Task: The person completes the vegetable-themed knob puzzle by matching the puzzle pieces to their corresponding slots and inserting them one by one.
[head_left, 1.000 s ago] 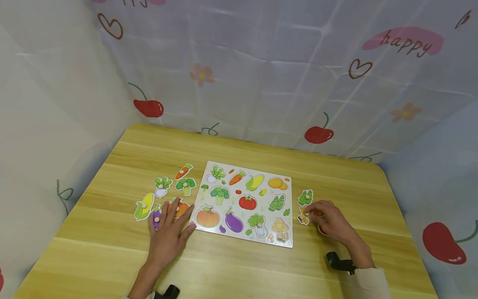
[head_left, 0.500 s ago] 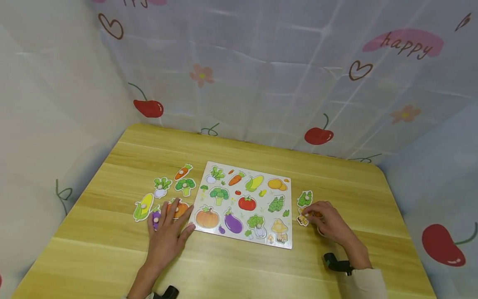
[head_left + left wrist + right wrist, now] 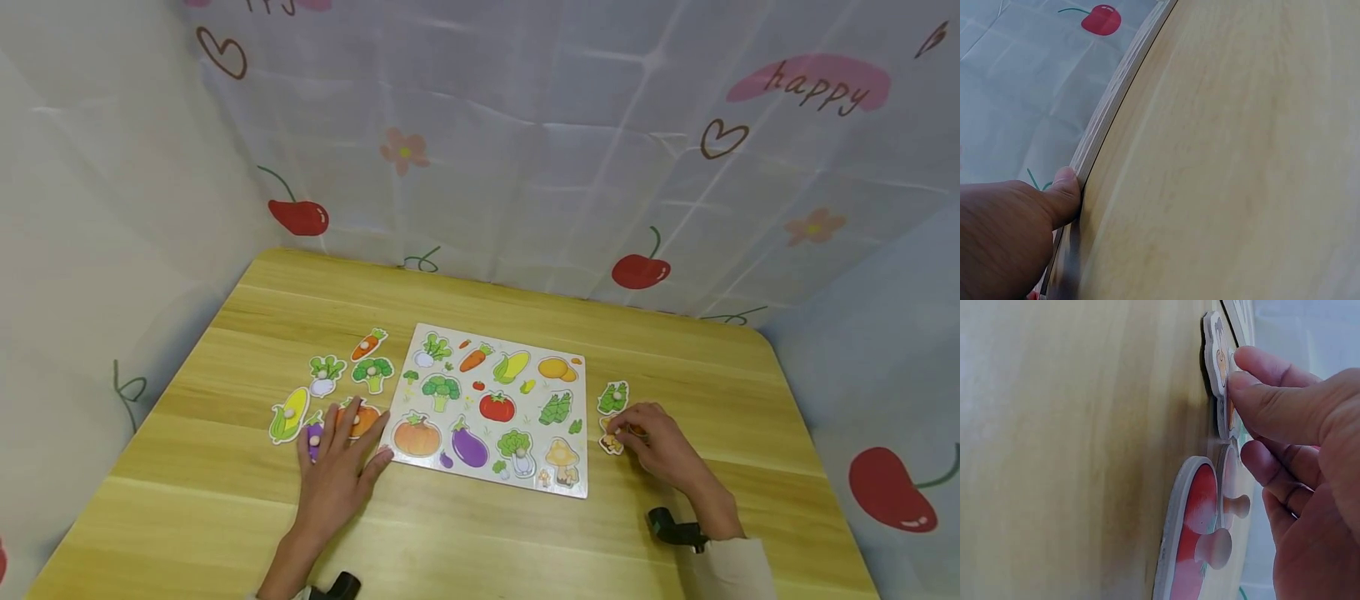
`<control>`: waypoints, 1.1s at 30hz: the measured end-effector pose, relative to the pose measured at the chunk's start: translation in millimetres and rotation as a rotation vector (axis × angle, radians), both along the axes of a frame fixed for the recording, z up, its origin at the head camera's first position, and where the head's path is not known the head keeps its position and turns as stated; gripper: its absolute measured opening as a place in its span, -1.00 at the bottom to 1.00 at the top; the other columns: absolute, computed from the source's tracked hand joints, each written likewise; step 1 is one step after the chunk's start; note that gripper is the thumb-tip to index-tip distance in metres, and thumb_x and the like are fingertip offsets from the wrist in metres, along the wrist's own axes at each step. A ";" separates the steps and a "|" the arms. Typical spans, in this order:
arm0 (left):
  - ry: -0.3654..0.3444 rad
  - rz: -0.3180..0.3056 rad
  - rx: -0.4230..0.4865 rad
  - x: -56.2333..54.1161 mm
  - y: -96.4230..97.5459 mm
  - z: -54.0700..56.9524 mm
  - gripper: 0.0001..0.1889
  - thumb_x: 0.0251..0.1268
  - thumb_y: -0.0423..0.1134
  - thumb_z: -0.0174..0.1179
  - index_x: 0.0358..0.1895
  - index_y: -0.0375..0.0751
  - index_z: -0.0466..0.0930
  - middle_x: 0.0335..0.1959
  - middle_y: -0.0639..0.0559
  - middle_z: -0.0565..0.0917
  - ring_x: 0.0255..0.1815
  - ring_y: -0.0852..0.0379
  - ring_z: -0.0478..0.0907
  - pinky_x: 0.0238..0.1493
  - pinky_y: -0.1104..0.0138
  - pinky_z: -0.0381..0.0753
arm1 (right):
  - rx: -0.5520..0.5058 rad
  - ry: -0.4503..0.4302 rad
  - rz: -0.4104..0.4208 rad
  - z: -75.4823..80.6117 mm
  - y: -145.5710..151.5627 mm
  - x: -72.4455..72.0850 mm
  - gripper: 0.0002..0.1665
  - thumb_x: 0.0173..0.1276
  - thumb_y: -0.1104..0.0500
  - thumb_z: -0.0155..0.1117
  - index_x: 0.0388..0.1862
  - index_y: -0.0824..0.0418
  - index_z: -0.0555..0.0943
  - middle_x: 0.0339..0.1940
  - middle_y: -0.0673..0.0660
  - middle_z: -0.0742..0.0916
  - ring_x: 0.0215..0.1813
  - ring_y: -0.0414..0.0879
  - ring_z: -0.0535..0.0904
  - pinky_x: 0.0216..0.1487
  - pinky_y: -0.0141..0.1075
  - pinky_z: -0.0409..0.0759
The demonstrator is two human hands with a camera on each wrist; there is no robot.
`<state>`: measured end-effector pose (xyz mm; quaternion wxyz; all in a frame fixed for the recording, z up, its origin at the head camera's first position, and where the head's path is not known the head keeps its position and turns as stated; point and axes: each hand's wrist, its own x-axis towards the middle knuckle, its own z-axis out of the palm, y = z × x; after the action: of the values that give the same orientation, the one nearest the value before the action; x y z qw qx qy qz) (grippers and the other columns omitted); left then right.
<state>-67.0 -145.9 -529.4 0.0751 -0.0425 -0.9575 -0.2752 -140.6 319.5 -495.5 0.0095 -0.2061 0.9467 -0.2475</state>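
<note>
My right hand (image 3: pixel 663 446) pinches a wooden mushroom puzzle piece (image 3: pixel 611 445) between thumb and index finger, right of the puzzle board (image 3: pixel 480 429). Seen from the right wrist, the mushroom piece is tilted on edge in this view, its knob hidden behind the fingertips. A red tomato piece (image 3: pixel 1194 506) with a round knob lies beneath the hand. My left hand (image 3: pixel 335 475) rests with spread fingers at the board's lower left edge, its thumb (image 3: pixel 1066 190) against the board's side. Its fingers overlap an eggplant piece (image 3: pixel 315 442) and a pumpkin piece (image 3: pixel 365 421).
Left of the board lie a corn piece (image 3: pixel 290 415), a turnip piece (image 3: pixel 325 377), a broccoli piece (image 3: pixel 372 379) and a carrot piece (image 3: pixel 368 343). A green asparagus-like piece (image 3: pixel 613 397) lies beyond the right hand. A bok choy piece (image 3: pixel 515 446) sits in the board.
My right hand has shifted slightly to the left, and the mushroom piece under its fingertips has turned a little. The tomato piece is now covered in the head view. My left hand stays in place.
</note>
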 end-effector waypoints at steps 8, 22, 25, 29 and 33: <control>-0.006 0.000 -0.003 0.1 -0.2 -0.2 -0.47 0.42 0.01 0.20 0.42 0.08 0.46 0.58 -0.24 0.18 0.60 -0.41 -0.08 0.41 -0.41 -0.33 | -0.011 0.020 0.016 3.3 -2.3 1.9 -0.69 0.25 0.45 0.37 -0.30 0.00 0.68 -0.23 -0.09 0.70 -0.06 -0.08 0.51 -0.09 -0.15 0.58; -0.009 0.002 -0.003 -0.5 0.3 1.3 -0.47 0.41 0.00 0.21 0.41 0.07 0.47 0.58 -0.24 0.18 0.60 -0.41 -0.08 0.41 -0.40 -0.33 | -0.066 0.060 0.122 13.1 -22.7 4.3 -0.67 0.24 0.48 0.35 -0.30 0.03 0.66 -0.22 -0.12 0.69 -0.08 -0.16 0.48 -0.07 -0.26 0.46; -0.008 0.007 -0.003 -0.3 0.6 1.6 -0.47 0.41 0.00 0.21 0.41 0.07 0.47 0.58 -0.24 0.19 0.60 -0.41 -0.08 0.41 -0.40 -0.33 | -0.069 0.078 0.141 12.3 -26.5 3.7 -0.68 0.22 0.49 0.36 -0.30 0.05 0.65 -0.24 -0.11 0.69 -0.10 -0.16 0.48 -0.05 -0.28 0.42; -0.007 0.008 -0.002 -0.1 0.9 2.3 -0.47 0.41 0.00 0.21 0.41 0.08 0.47 0.58 -0.24 0.19 0.60 -0.41 -0.08 0.41 -0.40 -0.32 | -0.049 0.076 0.160 10.2 -30.8 6.3 -0.68 0.22 0.47 0.37 -0.29 0.04 0.64 -0.21 -0.12 0.68 -0.06 -0.19 0.47 0.00 -0.27 0.42; -0.007 0.005 -0.005 -0.1 1.0 3.0 -0.47 0.41 0.00 0.21 0.41 0.08 0.47 0.58 -0.23 0.18 0.60 -0.41 -0.08 0.41 -0.41 -0.32 | -0.031 0.088 0.194 8.2 -35.4 9.4 -0.68 0.21 0.46 0.38 -0.30 0.03 0.64 -0.19 -0.13 0.67 -0.02 -0.21 0.45 0.00 -0.25 0.46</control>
<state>-67.1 -144.9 -526.4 0.0724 -0.0393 -0.9586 -0.2728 -131.2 284.1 -487.3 -0.0113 -0.3078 0.9178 -0.2505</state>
